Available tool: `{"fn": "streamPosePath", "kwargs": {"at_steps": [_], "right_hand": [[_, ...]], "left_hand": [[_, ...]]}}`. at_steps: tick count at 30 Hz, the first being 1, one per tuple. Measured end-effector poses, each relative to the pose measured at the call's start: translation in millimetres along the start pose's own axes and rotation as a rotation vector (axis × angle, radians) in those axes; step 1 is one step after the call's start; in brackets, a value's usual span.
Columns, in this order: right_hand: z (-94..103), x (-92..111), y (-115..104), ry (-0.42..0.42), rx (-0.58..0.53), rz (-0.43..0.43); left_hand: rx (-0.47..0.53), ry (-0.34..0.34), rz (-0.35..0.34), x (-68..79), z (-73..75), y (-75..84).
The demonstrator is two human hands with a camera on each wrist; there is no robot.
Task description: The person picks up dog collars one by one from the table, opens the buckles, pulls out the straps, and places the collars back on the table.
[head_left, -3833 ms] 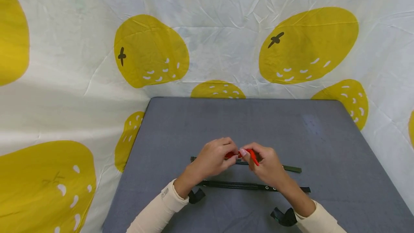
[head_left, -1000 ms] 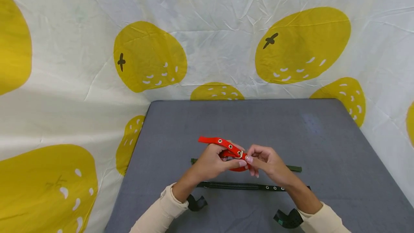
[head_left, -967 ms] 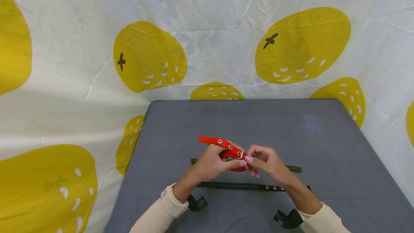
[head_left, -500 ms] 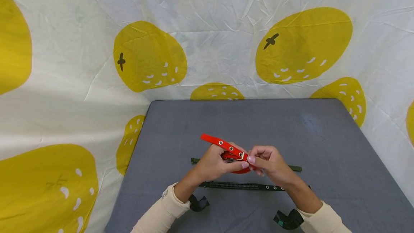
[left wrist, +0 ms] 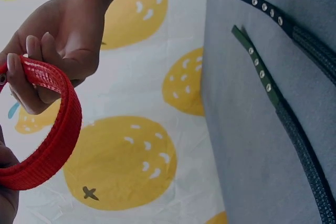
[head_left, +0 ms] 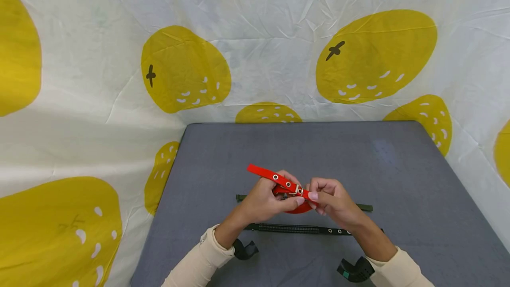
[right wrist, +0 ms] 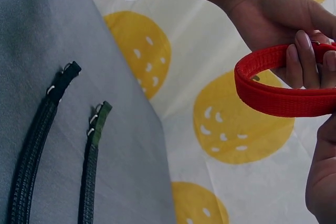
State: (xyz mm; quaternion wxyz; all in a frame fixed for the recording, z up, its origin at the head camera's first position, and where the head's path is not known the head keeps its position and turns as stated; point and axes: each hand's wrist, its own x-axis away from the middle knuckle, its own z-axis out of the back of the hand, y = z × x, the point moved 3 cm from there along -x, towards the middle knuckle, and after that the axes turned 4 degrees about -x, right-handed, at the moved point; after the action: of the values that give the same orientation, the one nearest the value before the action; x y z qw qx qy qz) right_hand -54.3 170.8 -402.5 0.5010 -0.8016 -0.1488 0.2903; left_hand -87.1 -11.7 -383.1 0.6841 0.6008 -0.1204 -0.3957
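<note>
A red collar with metal eyelets and a buckle is bent into a loop above the table. My left hand grips the loop, its thumb just below the buckle; the strap's free end sticks out up and left over this hand. My right hand pinches the strap right of the buckle between thumb and fingers. In the left wrist view, the ribbed band of the red collar curves between both hands. The right wrist view has the left hand's fingertips curled over the inside of the loop.
On the grey table lie a black collar with eyelets, nearer me, and a green-ended collar behind it, partly hidden by the hands. Wrist cameras hang below both wrists. A fruit-patterned cloth surrounds the table's back and sides.
Earliest, the collar was mostly hidden between both hands; now its free end shows over the left hand. During the last second the right hand and the strap's eyelets have shifted slightly right.
</note>
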Motion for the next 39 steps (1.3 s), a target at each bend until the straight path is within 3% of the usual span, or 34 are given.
{"fn": "streamPosePath", "kwargs": {"at_steps": [10,12,20,23,29,36,39], "right_hand": [[7.8,4.4,8.1,-0.005,-0.038,0.059],[8.8,5.2,8.7,-0.005,-0.001,0.069],[7.8,8.7,7.6,0.162,0.255,-0.032],[6.6,8.2,7.5,0.171,0.295,-0.058],[8.5,7.4,7.5,0.106,0.275,-0.04],[10.8,5.0,9.4,-0.033,0.126,0.022],[13.1,4.0,10.3,-0.072,0.079,0.054]], "left_hand": [[0.007,0.039,-0.006,3.4,8.3,0.3],[-0.004,0.039,-0.002,4.0,8.9,0.0],[-0.092,0.004,0.053,6.5,6.9,-4.2],[-0.097,-0.017,0.056,7.4,5.5,-5.9],[-0.096,-0.031,0.023,6.6,4.2,-7.1],[-0.069,-0.053,-0.018,4.5,2.7,-3.9],[-0.066,-0.028,-0.03,3.9,3.9,-2.5]]}}
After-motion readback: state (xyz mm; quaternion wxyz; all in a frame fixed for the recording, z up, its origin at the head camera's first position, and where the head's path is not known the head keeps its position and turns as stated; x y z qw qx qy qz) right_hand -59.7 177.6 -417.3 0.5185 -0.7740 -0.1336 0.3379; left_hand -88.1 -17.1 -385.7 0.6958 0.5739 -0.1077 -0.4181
